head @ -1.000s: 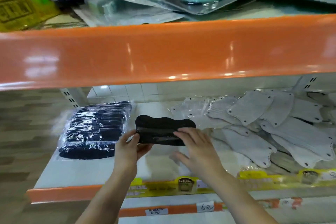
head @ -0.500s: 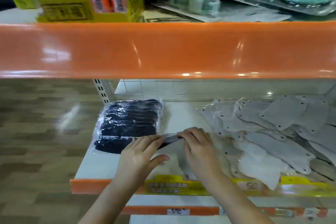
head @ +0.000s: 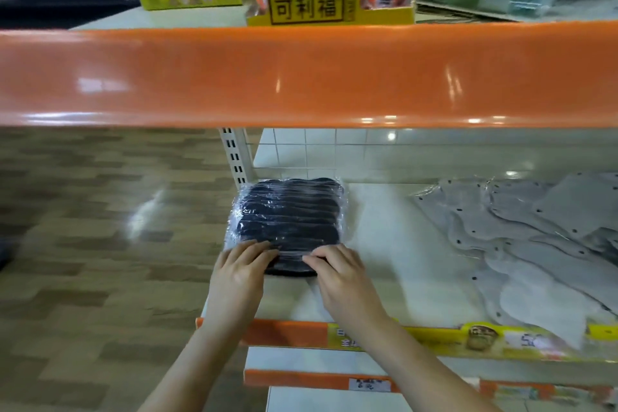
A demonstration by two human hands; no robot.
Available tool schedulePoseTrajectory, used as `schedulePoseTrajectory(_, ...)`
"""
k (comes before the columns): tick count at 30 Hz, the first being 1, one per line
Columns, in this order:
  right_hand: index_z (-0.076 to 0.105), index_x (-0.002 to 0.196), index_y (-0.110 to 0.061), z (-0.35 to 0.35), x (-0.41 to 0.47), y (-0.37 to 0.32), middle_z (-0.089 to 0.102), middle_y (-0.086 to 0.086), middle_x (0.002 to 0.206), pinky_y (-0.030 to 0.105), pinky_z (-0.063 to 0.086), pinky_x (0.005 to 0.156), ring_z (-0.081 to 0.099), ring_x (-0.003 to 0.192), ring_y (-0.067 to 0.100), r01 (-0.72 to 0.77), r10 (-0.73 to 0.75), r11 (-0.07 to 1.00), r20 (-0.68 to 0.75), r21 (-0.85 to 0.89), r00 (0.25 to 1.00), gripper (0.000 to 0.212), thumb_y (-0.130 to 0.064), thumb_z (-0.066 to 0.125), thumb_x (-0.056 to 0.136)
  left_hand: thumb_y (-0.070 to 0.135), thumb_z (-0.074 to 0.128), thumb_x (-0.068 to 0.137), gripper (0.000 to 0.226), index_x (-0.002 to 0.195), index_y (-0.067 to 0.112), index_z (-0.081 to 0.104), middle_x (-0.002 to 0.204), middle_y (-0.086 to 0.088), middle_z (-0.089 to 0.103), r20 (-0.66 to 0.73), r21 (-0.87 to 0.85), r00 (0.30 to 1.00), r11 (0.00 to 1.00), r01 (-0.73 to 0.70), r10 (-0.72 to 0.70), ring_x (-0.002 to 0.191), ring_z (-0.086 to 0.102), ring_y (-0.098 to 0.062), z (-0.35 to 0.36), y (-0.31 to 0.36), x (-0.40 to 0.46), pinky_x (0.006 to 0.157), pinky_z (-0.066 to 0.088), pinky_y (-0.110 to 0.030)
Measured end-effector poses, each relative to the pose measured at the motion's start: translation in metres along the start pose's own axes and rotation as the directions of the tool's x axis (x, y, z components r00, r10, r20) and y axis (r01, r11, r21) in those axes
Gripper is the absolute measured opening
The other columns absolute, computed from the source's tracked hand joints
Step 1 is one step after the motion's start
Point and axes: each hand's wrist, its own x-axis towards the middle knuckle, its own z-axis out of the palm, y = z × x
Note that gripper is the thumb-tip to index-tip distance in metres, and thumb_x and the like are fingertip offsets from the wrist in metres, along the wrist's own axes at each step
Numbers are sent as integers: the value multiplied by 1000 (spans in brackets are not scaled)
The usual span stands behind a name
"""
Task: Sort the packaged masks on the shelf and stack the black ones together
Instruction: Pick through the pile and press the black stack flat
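Black masks in clear wrap lie under both hands: the left hand (head: 238, 273) and right hand (head: 344, 276) rest flat-fingered on the nearest black packaged mask (head: 290, 262), gripping nothing. It sits at the front of the stack of black masks (head: 291, 211) at the white shelf's (head: 384, 234) left end. Grey-white masks (head: 541, 237) spread at 3 o'clock, well apart, and a yellow display box (head: 329, 7) stands at 12 o'clock above.

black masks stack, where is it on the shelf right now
In the head view the black masks stack sits at the shelf's left end, by the slotted upright, both hands on its near edge.
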Motion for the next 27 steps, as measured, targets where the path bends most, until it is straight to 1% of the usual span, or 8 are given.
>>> schedulePoseTrajectory(2,70,102,-10,7,-3,2,61,2,97,29,42,83,54,89,21,-4,4,1000,48,-9,999,34,1,59,72,5,42,77,39,98,14,74,105,-7,70,55,-71,998,997,17,-13,96,65,-30,9,-6,-5,80,51,-38)
schedulePoseTrajectory(5,70,100,-12,9,-4,2,62,0,97,28,41,83,56,87,20,5,-3,1000,93,-11,996,32,-3,50,77,2,36,74,45,95,8,75,101,-14,68,43,-127,999,991,37,-32,94,63,-34,15,-7,-5,77,55,-42)
schedulePoseTrajectory(7,72,96,-14,10,-3,2,63,-3,94,26,38,80,57,85,20,-4,8,999,110,-36,994,32,-9,44,80,2,34,70,47,91,12,75,98,-13,66,25,-99,997,993,71,-68,92,55,-33,13,-4,-4,71,54,-43)
schedulePoseTrajectory(10,73,95,-15,14,-4,4,63,-5,92,24,34,78,58,84,18,-41,51,997,141,-72,989,30,-7,52,76,6,36,67,45,85,17,75,85,-9,58,25,-17,990,990,140,-140,82,42,-28,11,-2,-6,61,46,-38)
schedulePoseTrajectory(13,73,95,-16,15,-4,4,66,-6,95,24,46,78,61,86,16,-63,74,996,170,-66,983,40,-9,40,75,5,40,66,44,91,17,75,84,-7,56,79,38,982,984,172,-174,78,46,-29,14,-3,-8,57,43,-36)
schedulePoseTrajectory(20,74,100,-18,14,-1,-3,68,-5,108,27,49,88,62,101,12,-97,107,994,231,-56,967,36,-28,42,86,16,34,69,52,107,12,69,99,-7,64,211,104,964,984,142,-161,96,51,-27,12,4,-4,66,47,-40)
schedulePoseTrajectory(24,72,104,-20,14,-1,-3,66,-5,113,24,37,93,59,105,13,-106,123,991,232,-86,965,37,-30,42,86,19,36,68,52,106,14,70,108,-4,66,275,52,956,995,91,-102,99,59,-26,10,5,-4,73,48,-38)
schedulePoseTrajectory(27,71,107,-20,14,-1,-3,64,-3,116,28,45,92,58,108,14,-118,138,988,230,-101,963,38,-31,41,86,23,38,74,44,103,15,72,109,-3,67,286,48,951,993,104,-114,97,62,-25,9,6,-3,73,47,-37)
